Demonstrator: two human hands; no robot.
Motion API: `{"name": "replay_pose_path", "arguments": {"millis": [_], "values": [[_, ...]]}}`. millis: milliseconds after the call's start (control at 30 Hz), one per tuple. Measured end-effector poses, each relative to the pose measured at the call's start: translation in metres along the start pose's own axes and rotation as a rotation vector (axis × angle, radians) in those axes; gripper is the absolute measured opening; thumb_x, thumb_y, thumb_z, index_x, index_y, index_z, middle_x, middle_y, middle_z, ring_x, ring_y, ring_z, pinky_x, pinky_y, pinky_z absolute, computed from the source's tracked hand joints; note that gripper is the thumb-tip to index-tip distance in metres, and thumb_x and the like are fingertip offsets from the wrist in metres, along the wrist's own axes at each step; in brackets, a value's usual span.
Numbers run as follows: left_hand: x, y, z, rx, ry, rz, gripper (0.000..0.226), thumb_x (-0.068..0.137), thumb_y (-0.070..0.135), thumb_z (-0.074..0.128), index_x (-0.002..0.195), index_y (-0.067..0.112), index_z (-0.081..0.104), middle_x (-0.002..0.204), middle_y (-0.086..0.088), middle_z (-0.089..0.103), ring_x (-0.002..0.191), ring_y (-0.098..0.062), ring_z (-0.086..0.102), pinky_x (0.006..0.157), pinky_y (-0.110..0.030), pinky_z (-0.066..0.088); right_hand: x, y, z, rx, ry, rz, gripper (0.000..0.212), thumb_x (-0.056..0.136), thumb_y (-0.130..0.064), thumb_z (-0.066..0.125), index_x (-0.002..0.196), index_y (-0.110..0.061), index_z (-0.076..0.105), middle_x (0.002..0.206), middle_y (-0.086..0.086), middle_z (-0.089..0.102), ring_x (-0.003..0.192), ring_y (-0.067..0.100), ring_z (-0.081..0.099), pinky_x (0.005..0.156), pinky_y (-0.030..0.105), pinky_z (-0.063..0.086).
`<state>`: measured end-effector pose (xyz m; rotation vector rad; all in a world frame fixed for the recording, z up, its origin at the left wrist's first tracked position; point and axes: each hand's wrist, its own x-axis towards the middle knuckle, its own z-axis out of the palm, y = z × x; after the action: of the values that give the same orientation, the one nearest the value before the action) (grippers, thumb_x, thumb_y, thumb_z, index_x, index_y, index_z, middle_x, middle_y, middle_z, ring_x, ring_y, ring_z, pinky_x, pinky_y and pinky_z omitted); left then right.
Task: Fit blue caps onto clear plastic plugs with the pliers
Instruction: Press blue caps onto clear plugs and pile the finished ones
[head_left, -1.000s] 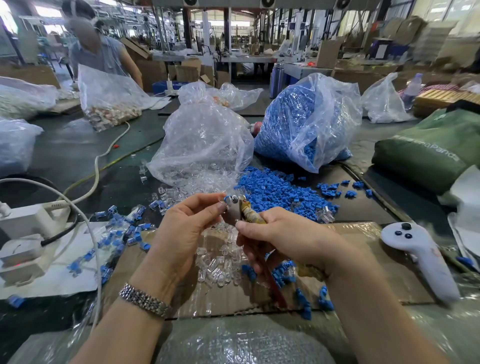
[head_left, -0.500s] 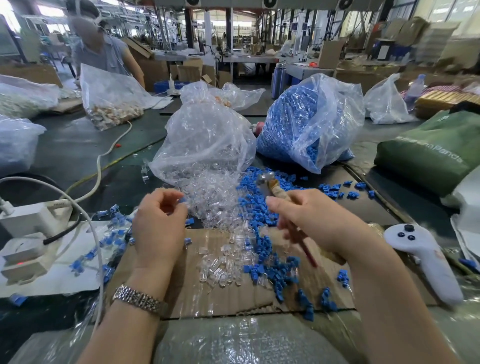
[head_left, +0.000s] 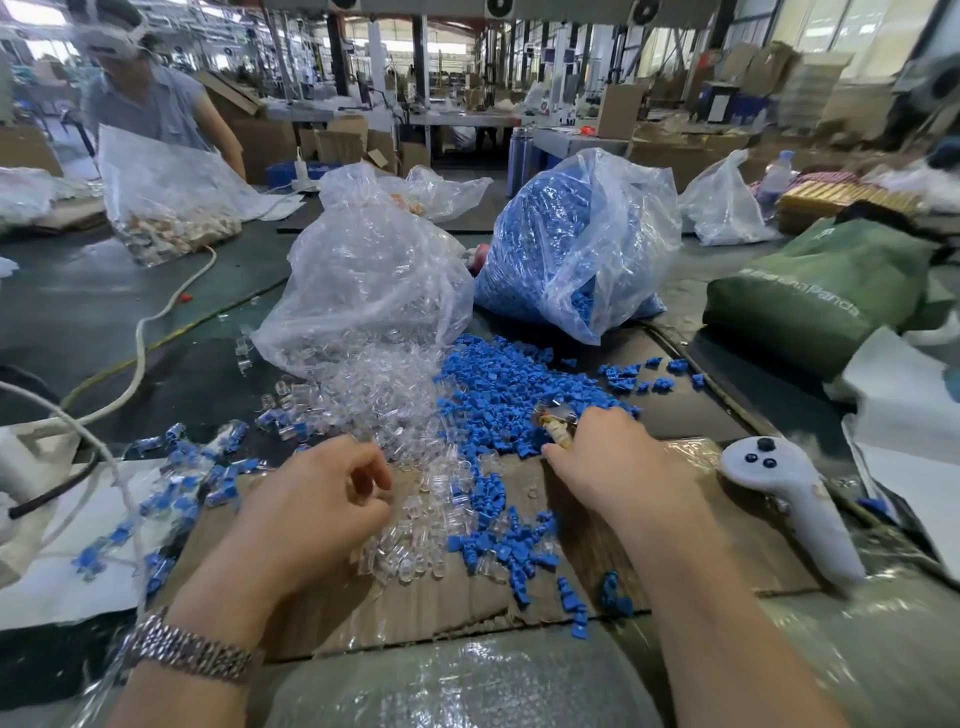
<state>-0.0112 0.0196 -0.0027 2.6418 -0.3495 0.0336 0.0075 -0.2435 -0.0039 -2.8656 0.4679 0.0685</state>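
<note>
pliers (head_left: 555, 422) have dropped with the right hand (head_left: 610, 457) into the blue caps (head_left: 498, 384). left hand (head_left: 317, 499), its grip now empty and loosely curled, reaches the clear plugs (head_left: 410, 551): next pair starting.

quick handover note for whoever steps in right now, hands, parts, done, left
Left hand: fingers loosely curled over the loose clear plugs; whether it pinches one cannot be told.
Right hand: grips the pliers, tips in the blue caps spilled on the table.
Supply: bag of clear plugs, bag of blue caps.
Done: capped plugs piled at left.
Left: both bags hold plenty; keep capping.
</note>
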Motion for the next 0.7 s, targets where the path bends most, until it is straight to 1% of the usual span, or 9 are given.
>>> {"name": "replay_pose_path", "arguments": {"millis": [100, 167, 233, 333, 400, 467, 533, 600, 700], "values": [[0.001, -0.002, 0.000, -0.013, -0.060, 0.019, 0.014, 0.085, 0.024, 0.074, 0.085, 0.037, 0.067, 0.087, 0.016, 0.062, 0.075, 0.003, 0.058, 0.061, -0.006, 0.042, -0.001, -0.002, 0.003, -0.032, 0.016, 0.007, 0.042, 0.094, -0.055, 0.059, 0.099, -0.015, 0.052, 0.119, 0.013, 0.058, 0.110, 0.031, 0.053, 0.079, 0.040, 0.046], [0.002, -0.005, -0.001, -0.031, -0.070, 0.018, 0.018, 0.086, 0.019, 0.074, 0.087, 0.037, 0.069, 0.090, 0.017, 0.062, 0.078, 0.005, 0.058, 0.066, -0.003, 0.041, -0.003, -0.003, 0.003, -0.063, 0.015, 0.013, 0.048, 0.094, -0.058, 0.059, 0.111, -0.013, 0.056, 0.125, 0.014, 0.055, 0.121, 0.033, 0.048, 0.089, 0.044, 0.047], [0.004, -0.008, -0.001, -0.048, -0.070, 0.017, 0.022, 0.087, 0.016, 0.074, 0.089, 0.038, 0.070, 0.093, 0.018, 0.063, 0.080, 0.009, 0.057, 0.068, -0.001, 0.040, -0.004, -0.004, 0.003, -0.082, 0.016, 0.016, 0.056, 0.093, -0.061, 0.058, 0.120, -0.012, 0.057, 0.130, 0.015, 0.054, 0.125, 0.034, 0.045, 0.096, 0.047, 0.045], [0.005, -0.008, 0.003, -0.055, -0.045, 0.005, 0.021, 0.090, 0.017, 0.073, 0.091, 0.038, 0.070, 0.095, 0.019, 0.063, 0.082, 0.006, 0.058, 0.064, -0.004, 0.041, -0.006, -0.006, 0.003, -0.091, 0.021, 0.023, 0.064, 0.092, -0.065, 0.058, 0.130, -0.014, 0.052, 0.138, 0.014, 0.050, 0.131, 0.034, 0.042, 0.102, 0.051, 0.042], [0.007, -0.005, 0.005, -0.074, 0.000, -0.001, 0.020, 0.091, 0.018, 0.071, 0.093, 0.038, 0.068, 0.092, 0.017, 0.062, 0.077, 0.004, 0.058, 0.060, -0.008, 0.040, -0.008, -0.008, 0.004, -0.068, 0.052, 0.007, 0.067, 0.091, -0.065, 0.060, 0.137, -0.018, 0.044, 0.142, 0.013, 0.044, 0.134, 0.034, 0.039, 0.105, 0.054, 0.039], [0.008, -0.003, 0.006, -0.165, 0.069, 0.005, 0.023, 0.091, 0.015, 0.069, 0.098, 0.038, 0.067, 0.089, 0.012, 0.062, 0.068, 0.005, 0.058, 0.056, -0.007, 0.041, -0.008, -0.011, 0.004, -0.045, 0.130, -0.074, 0.058, 0.094, -0.058, 0.060, 0.136, -0.023, 0.043, 0.139, 0.010, 0.040, 0.132, 0.032, 0.038, 0.105, 0.054, 0.038], [0.009, -0.001, 0.006, -0.272, 0.141, -0.010, 0.028, 0.090, 0.011, 0.067, 0.103, 0.035, 0.070, 0.089, 0.006, 0.063, 0.068, 0.006, 0.059, 0.058, -0.004, 0.042, -0.006, -0.015, 0.004, -0.034, 0.195, -0.188, 0.038, 0.097, -0.049, 0.060, 0.128, -0.028, 0.051, 0.129, 0.005, 0.042, 0.126, 0.028, 0.038, 0.104, 0.052, 0.036], [0.010, 0.000, 0.007, -0.329, 0.164, -0.054, 0.027, 0.088, 0.008, 0.068, 0.101, 0.030, 0.074, 0.092, 0.004, 0.068, 0.065, -0.002, 0.061, 0.056, -0.005, 0.044, -0.005, -0.020, 0.005, -0.082, 0.201, -0.258, 0.025, 0.100, -0.044, 0.058, 0.120, -0.030, 0.061, 0.121, 0.003, 0.043, 0.123, 0.026, 0.036, 0.102, 0.050, 0.035], [0.011, 0.002, 0.009, -0.436, 0.156, -0.113, 0.022, 0.086, 0.007, 0.075, 0.099, 0.025, 0.075, 0.091, 0.002, 0.074, 0.066, -0.008, 0.068, 0.053, -0.008, 0.047, -0.003, -0.027, 0.009, -0.200, 0.179, -0.278, 0.020, 0.102, -0.037, 0.057, 0.115, -0.028, 0.068, 0.119, 0.004, 0.043, 0.123, 0.028, 0.033, 0.102, 0.050, 0.035]]}}
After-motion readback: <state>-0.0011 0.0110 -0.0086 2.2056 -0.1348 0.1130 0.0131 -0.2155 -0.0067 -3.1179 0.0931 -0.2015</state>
